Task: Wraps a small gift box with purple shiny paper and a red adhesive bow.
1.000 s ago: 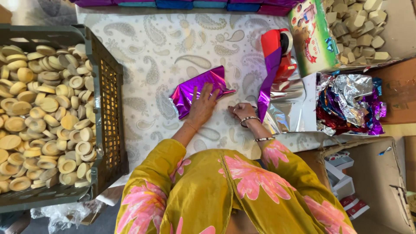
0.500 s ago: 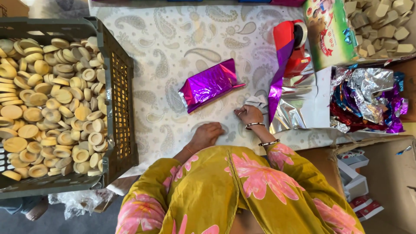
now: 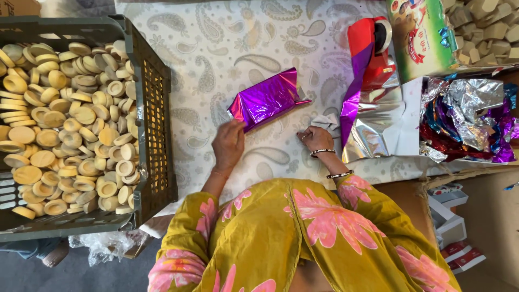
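Purple foil packet [image 3: 266,100] lies tilted mid-counter [image 3: 216,48], on paisley cloth. L to R: dark crate [image 3: 157,108] of tan round pieces at left edge; left hand [image 3: 228,145], grip loose, fingertips touching packet's near corner; right hand [image 3: 316,137] pinching small white scrap [image 3: 326,121]; red tape dispenser [image 3: 370,46] toward right edge.

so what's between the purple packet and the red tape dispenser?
Head view: only bare paisley cloth between the purple packet and the tape dispenser; a purple foil strip hangs at the dispenser's side.
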